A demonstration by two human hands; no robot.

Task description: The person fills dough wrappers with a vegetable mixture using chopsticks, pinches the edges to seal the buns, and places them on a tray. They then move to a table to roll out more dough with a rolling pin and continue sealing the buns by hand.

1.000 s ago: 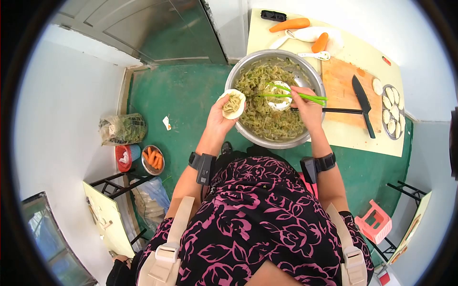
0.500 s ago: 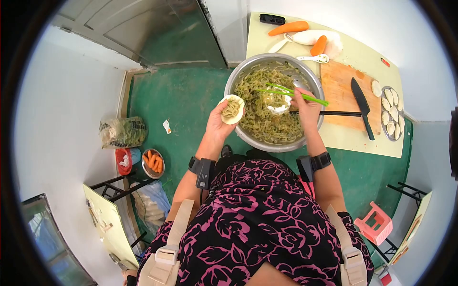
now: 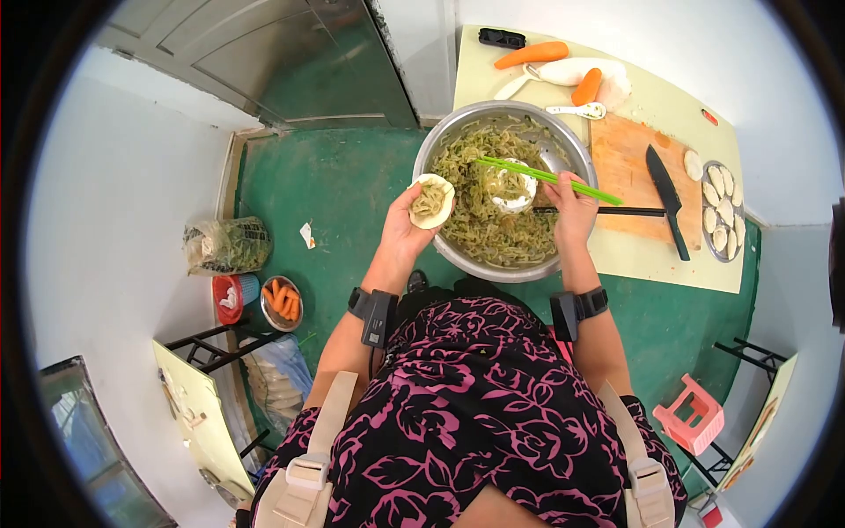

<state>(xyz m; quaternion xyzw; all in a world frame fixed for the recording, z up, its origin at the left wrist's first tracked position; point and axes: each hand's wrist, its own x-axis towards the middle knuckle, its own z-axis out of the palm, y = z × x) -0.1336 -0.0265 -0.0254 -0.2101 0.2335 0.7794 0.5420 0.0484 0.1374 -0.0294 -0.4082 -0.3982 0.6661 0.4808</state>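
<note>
My left hand (image 3: pixel 407 225) is closed around the edge of a round dumpling wrapper (image 3: pixel 450 199) with shredded filling (image 3: pixel 429 201) on it, beside the left rim of a large metal bowl (image 3: pixel 425 158). Over the bowl's right side my right hand (image 3: pixel 576 211) grips a pair of green chopsticks (image 3: pixel 550 176), their tips above the shredded vegetable mix (image 3: pixel 480 229). Beneath them, a small white bowl (image 3: pixel 528 187) with some filling sits in the mix. Dark chopsticks (image 3: pixel 629 210) rest across the big bowl's right rim.
A cutting board (image 3: pixel 620 163) with a black knife (image 3: pixel 663 189) and one wrapper (image 3: pixel 693 164) lies right of the bowl. Shaped dumplings fill a metal plate (image 3: pixel 723 211). Behind are carrots (image 3: pixel 532 55), a white radish (image 3: pixel 572 69), a peeler (image 3: pixel 515 84) and a spoon (image 3: pixel 581 111).
My right hand has shifted slightly right, drawing the green chopsticks with it. My left hand has moved only a little, still holding the filled wrapper.
</note>
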